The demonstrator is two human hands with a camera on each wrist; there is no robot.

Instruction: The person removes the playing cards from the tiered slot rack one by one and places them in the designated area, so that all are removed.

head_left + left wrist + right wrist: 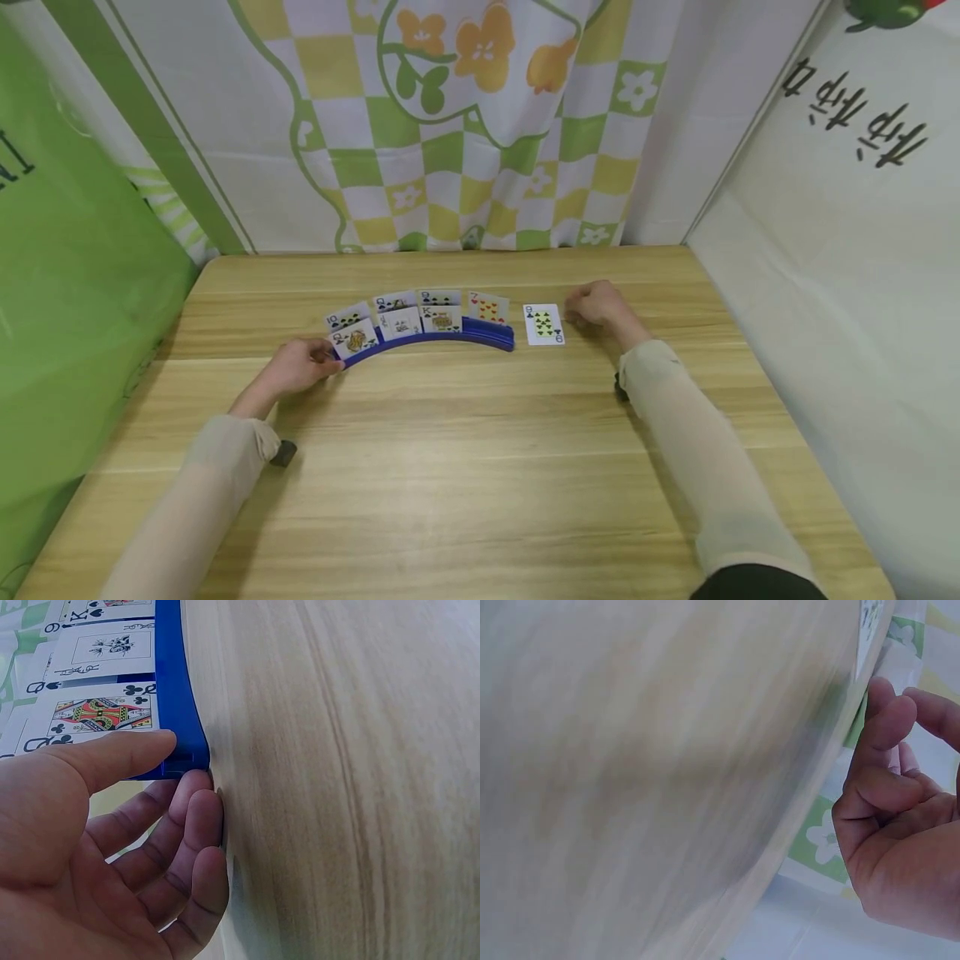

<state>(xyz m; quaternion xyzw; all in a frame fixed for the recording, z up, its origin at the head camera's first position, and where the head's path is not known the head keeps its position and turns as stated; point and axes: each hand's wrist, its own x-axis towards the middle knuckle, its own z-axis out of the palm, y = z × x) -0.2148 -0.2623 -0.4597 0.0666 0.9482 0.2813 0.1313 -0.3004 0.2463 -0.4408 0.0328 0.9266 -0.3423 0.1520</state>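
My left hand (302, 367) grips the left end of a curved blue card holder (487, 332), its thumb on the front and the fingers around the end. In the holder's front row stand a queen of clubs (105, 714), a joker (105, 649) and a king (442, 319). Behind them show a black ten (348, 315), a queen (394, 300), a black nine (440, 297) and, farther right, a red seven (489, 307). A black nine card (543, 324) lies face up beside the holder's right end. My right hand (600, 308), fingers loosely bent and holding nothing, is just right of that card.
The wooden table (450, 467) extends in front of the holder. A checkered floral cloth (480, 167) hangs behind the table's back edge. A green sheet (75, 250) stands on the left and a white one (840, 275) on the right.
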